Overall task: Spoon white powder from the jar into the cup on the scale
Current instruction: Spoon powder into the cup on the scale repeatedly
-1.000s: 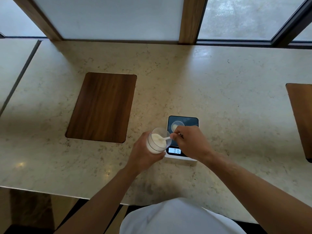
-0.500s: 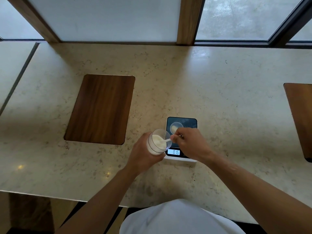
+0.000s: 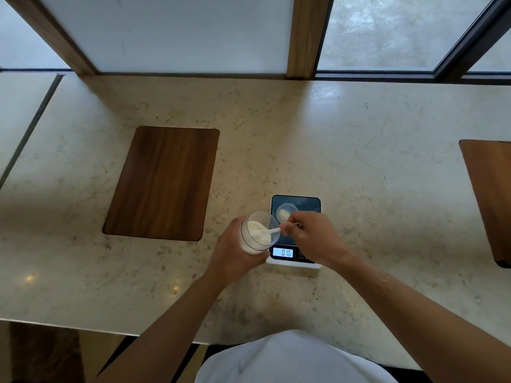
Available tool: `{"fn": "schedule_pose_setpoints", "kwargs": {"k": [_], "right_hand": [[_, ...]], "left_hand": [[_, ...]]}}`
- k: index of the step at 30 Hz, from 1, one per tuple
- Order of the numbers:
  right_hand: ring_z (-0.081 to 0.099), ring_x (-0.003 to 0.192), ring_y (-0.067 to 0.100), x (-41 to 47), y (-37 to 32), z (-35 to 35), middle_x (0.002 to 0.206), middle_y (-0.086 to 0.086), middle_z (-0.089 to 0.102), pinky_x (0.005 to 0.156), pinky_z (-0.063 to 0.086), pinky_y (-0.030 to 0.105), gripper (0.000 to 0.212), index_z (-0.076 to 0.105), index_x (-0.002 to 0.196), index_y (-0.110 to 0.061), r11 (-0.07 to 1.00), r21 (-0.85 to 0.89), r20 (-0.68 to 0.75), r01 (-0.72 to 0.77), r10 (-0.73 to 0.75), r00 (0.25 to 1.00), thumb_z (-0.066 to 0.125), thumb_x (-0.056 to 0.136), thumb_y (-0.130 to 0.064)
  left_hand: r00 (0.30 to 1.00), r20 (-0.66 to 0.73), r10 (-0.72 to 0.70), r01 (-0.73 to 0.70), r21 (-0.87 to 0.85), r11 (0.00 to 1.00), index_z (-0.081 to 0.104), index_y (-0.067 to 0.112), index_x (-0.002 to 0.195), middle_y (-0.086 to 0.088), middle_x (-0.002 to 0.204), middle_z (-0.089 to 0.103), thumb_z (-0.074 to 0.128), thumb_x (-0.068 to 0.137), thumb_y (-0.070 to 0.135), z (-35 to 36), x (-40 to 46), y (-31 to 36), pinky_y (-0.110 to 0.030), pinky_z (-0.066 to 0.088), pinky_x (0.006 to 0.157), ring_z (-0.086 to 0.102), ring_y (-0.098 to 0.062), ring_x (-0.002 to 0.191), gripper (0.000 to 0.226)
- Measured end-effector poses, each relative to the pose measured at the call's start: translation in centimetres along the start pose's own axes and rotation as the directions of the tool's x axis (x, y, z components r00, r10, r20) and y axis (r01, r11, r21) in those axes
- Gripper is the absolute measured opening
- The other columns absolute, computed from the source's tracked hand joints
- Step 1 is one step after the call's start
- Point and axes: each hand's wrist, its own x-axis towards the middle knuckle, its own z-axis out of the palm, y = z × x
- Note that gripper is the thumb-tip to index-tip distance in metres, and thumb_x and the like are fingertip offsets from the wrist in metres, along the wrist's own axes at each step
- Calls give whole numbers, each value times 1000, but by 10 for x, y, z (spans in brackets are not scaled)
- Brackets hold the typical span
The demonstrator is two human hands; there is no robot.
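My left hand (image 3: 235, 252) grips a clear jar (image 3: 255, 233) of white powder, tilted toward the scale just left of it. My right hand (image 3: 309, 236) pinches a small white spoon (image 3: 269, 231) whose bowl sits inside the jar, in the powder. A small clear cup (image 3: 286, 212) holding a little white powder stands on the dark platform of the scale (image 3: 307, 201), just behind my right hand. The scale's lit display (image 3: 282, 252) reads 016.
The scale rests on a beige marble counter (image 3: 359, 150). A wooden inset panel (image 3: 163, 183) lies to the left, another (image 3: 489, 197) at the right edge. Windows with wooden frames run along the back. The counter's front edge is near my body.
The hands, jar and spoon hold nearly the same pose; the spoon stays in the jar. Only the camera view shifted slightly. The display still reads 016.
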Motion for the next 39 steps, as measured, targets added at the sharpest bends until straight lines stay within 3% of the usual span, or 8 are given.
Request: {"fn": "schedule_pose_setpoints", "kwargs": {"k": [3, 8, 19, 25, 28, 30, 35, 39], "right_hand": [[49, 49, 8, -1, 0, -4, 61, -2, 63, 47, 38, 20, 25, 72, 79, -18, 1000, 20, -5, -5, 5, 1000, 60, 97, -29], [48, 50, 7, -2, 3, -9, 60, -7, 60, 48, 37, 18, 25, 71, 77, -19, 999, 51, -26, -18, 20, 999, 59, 97, -29], [54, 57, 11, -1, 3, -27, 69, -3, 66, 55, 42, 22, 26, 76, 84, -14, 994, 109, -55, -17, 23, 998, 60, 97, -30], [50, 57, 12, -1, 4, -42, 64, 0, 62, 57, 39, 25, 27, 76, 83, -9, 983, 184, -90, -21, 38, 995, 61, 97, -27], [46, 50, 4, 0, 7, -50, 57, -7, 56, 51, 37, 18, 27, 74, 79, -14, 979, 204, -121, -7, 32, 992, 61, 97, -28], [47, 49, 4, 2, 11, -53, 55, -10, 54, 49, 37, 16, 26, 73, 76, -20, 978, 210, -134, -4, 33, 990, 60, 97, -30], [46, 49, 0, 5, 23, -57, 49, -17, 54, 54, 34, 27, 27, 72, 72, -25, 973, 228, -138, -33, 66, 988, 61, 96, -31], [48, 47, -4, 7, 28, -55, 48, -26, 55, 53, 31, 25, 27, 71, 73, -26, 971, 230, -137, -57, 91, 986, 60, 97, -30]], "left_hand": [[1000, -18, 4, -4, 1, 1000, 46, 26, 128, 3, 119, 61, 91, 68, 37, 0, 1, 2, -3, 36, 87, 58, -11, 95, 76], [998, -62, -14, 12, -43, 999, 42, 35, 123, 28, 108, 52, 91, 65, 41, -3, 0, 7, 2, 40, 78, 54, 7, 104, 76], [997, -56, -54, 50, -59, 997, 44, 36, 124, 16, 111, 58, 93, 64, 35, -3, 4, 12, -1, 43, 75, 59, -2, 98, 77], [994, -92, -50, 40, -104, 994, 42, 60, 117, 40, 107, 56, 91, 64, 38, -7, 4, 15, 2, 40, 77, 55, 10, 105, 75], [993, -100, -58, 48, -98, 994, 38, 65, 118, 47, 112, 50, 88, 61, 46, -9, 3, 15, 3, 39, 76, 53, 14, 106, 79], [992, -95, -77, 68, -92, 993, 39, 64, 117, 44, 108, 54, 87, 58, 49, -9, 2, 14, 3, 40, 73, 52, 15, 105, 77], [989, -106, -101, 93, -78, 993, 41, 50, 119, 33, 106, 55, 90, 58, 43, -10, -1, 7, 3, 41, 71, 52, 15, 104, 79], [990, -97, -107, 103, -43, 994, 42, 44, 122, 37, 108, 50, 93, 57, 40, -13, -3, 3, 2, 39, 72, 52, 17, 101, 82]]}}
